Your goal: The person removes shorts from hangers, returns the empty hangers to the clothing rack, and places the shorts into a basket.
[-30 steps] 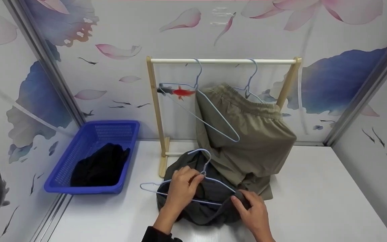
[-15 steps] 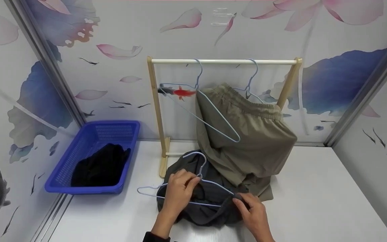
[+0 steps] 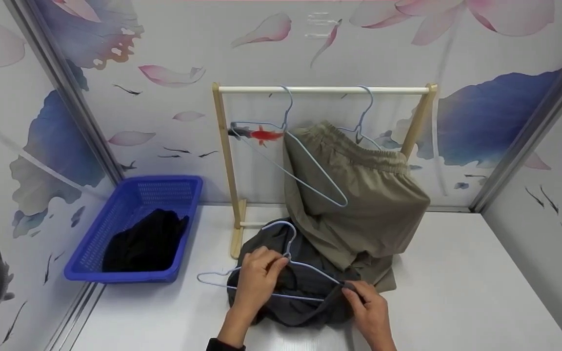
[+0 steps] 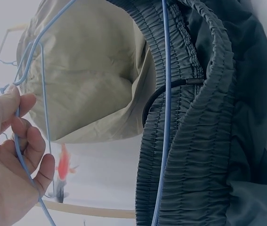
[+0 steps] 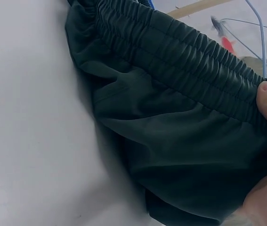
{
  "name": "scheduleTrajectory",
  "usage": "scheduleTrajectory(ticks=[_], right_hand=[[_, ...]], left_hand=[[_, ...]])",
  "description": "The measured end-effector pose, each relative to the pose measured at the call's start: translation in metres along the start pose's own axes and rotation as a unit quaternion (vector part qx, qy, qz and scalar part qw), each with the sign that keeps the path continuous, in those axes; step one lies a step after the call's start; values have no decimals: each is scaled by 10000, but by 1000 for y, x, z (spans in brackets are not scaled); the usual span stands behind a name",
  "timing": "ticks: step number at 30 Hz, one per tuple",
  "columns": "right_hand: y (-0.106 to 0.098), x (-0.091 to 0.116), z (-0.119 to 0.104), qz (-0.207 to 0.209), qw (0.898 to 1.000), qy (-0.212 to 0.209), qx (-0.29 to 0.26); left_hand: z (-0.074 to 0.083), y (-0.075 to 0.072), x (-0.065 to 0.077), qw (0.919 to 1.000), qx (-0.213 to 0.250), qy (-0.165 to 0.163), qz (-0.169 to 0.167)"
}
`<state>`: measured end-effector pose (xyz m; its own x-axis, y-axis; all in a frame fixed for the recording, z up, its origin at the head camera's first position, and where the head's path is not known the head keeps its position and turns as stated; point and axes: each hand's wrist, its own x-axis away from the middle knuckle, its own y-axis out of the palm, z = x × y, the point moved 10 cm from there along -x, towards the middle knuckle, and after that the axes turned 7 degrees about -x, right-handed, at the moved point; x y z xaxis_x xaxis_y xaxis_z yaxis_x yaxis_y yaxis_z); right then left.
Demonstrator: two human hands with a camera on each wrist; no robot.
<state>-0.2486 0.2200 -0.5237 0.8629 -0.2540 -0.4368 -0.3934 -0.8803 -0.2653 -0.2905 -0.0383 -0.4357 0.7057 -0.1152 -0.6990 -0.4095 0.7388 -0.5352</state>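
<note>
Dark grey elastic-waist shorts (image 3: 305,314) lie bunched on the table. My left hand (image 3: 259,275) pinches a blue wire clothes hanger (image 3: 294,235) just below its hook. The hanger's right end is at the waistband's right side, while its left end sticks out beyond the shorts. My right hand (image 3: 371,309) grips the waistband at that right end, thumb on the outside in the right wrist view. In the left wrist view, the hanger's bottom bar (image 4: 166,94) crosses the waistband opening, near a black drawstring (image 4: 154,101).
Behind stands a wooden rack with a white rail (image 3: 325,90). From it hang a bare blue hanger (image 3: 317,168) and khaki elastic-waist pants (image 3: 354,195) on another hanger. A blue basket (image 3: 78,258) at the left holds a black garment (image 3: 142,243).
The held hanger has shifted left and slightly down, its hook leaning further left, with my left hand moving along. My right hand still holds the waistband, having moved very little.
</note>
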Motion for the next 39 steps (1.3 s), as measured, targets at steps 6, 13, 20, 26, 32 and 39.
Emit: scheduleTrajectory(ticks=[6, 13, 20, 26, 32, 39], right_hand=[[-6, 0, -12, 204, 9993, 219, -228], [-7, 0, -14, 199, 9977, 616, -174], [-3, 1, 23, -129, 9918, 1245, -242], [1, 3, 31, -440, 9811, 1752, -696], [2, 4, 32, -586, 9701, 2021, -1209], [2, 5, 38, -547, 9523, 2420, -1775]], left_hand=[[-5, -1, 2, 10000, -10, -55, -23], [-9, -4, 3, 9999, -24, -134, -16], [-15, -7, 2, 9995, 53, -298, -71], [-21, -9, 3, 9987, 134, -465, -144], [-24, -12, 4, 9987, 155, -471, -72], [-28, -15, 4, 9981, 232, -571, -68]])
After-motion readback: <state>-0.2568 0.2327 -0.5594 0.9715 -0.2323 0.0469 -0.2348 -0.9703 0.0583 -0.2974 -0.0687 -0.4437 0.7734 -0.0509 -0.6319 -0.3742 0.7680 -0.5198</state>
